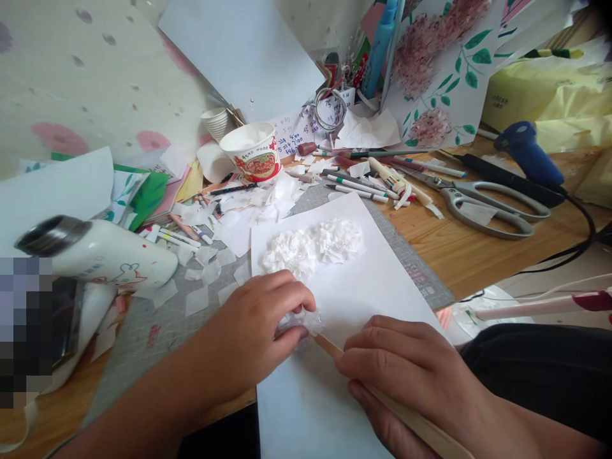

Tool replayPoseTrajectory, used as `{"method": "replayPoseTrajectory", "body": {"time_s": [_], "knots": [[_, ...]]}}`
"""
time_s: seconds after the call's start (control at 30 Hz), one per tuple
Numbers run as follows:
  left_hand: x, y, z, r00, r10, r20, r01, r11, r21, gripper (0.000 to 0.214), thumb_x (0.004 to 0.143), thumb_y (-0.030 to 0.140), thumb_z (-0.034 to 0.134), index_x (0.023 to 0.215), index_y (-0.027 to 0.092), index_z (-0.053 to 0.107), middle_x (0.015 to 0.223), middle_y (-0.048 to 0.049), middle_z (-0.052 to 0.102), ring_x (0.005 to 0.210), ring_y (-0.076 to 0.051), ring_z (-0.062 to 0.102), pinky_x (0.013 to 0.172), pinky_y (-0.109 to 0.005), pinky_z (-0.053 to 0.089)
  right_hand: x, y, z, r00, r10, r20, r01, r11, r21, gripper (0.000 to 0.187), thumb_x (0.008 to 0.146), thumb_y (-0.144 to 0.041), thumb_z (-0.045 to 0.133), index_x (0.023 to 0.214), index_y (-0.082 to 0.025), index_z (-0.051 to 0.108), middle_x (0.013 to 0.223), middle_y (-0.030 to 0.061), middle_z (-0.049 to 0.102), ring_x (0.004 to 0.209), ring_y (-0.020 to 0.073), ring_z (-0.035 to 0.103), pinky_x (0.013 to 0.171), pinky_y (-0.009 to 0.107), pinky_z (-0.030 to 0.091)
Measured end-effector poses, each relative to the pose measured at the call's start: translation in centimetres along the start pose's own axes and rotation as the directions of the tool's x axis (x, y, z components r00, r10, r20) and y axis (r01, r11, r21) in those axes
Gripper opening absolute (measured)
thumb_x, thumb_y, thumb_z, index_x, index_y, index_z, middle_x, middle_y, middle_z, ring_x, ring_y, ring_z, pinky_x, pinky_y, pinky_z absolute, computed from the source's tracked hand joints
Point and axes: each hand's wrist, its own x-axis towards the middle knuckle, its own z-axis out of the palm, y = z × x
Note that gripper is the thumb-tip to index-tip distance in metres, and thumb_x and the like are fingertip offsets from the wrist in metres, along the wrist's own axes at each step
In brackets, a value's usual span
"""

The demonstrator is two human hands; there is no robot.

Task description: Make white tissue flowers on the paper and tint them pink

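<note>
A white sheet of paper [387,280] lies in front of me, bearing two ruffled white paper flowers [338,241] side by side near its far end. Just below them, my left hand [268,319] curls its fingers and thumb around a crinkled, translucent whitish piece [312,320], mostly hidden under the fingers. From the other side, my right hand [411,376] grips a flat pale wooden stick [329,347]. The stick's tip touches or nearly touches that whitish piece, and its other end runs out below my palm.
Under the paper is a grey cutting mat [138,357] strewn with paper squares [197,301]. A white bottle [119,252] lies at left. Behind stands a paper bowl [252,152] among pens and scraps. Grey scissors [488,204] and a blue-handled glue gun [530,153] lie at right.
</note>
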Motion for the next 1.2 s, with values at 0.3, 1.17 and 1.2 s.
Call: {"method": "replayPoseTrajectory", "body": {"time_s": [0.3,1.17,1.2], "knots": [[0.1,-0.2,0.0,0.995,0.095,0.014,-0.095,0.995,-0.038,0.021,0.078,0.004,0.053,0.082,0.024,0.061,0.091,0.0018,0.049,0.086,-0.014,0.05,0.077,-0.027,0.04,0.4,-0.1,0.0,0.995,0.03,0.093,-0.033,0.999,0.026,0.021,0.083,-0.004,0.048,0.087,-0.013,0.067,0.07,0.0049,0.063,0.064,0.017,0.058,0.057,0.028,0.049],[-2.8,-4.5,-5.1,0.991,-0.116,-0.065,0.115,0.993,-0.01,0.01,0.085,0.025,0.052,0.086,0.023,0.061,0.087,-0.0002,0.061,0.079,-0.016,0.057,0.074,-0.027,0.046,-0.4,0.3,-0.1,0.984,-0.087,-0.158,0.091,0.996,0.018,0.019,0.084,-0.008,0.049,0.09,-0.019,0.062,0.073,0.0036,0.068,0.07,0.0188,0.069,0.062,0.028,0.057],[-3.7,-5.2,-5.6,0.969,-0.214,-0.127,0.22,0.975,0.033,0.012,0.085,0.029,0.051,0.086,0.023,0.061,0.086,-0.0008,0.062,0.077,-0.017,0.058,0.071,-0.028,0.047,-0.4,0.5,0.0,0.972,-0.122,-0.2,0.126,0.992,0.007,0.018,0.085,-0.009,0.048,0.09,-0.021,0.06,0.072,0.0033,0.068,0.069,0.0194,0.069,0.058,0.028,0.056]]}}
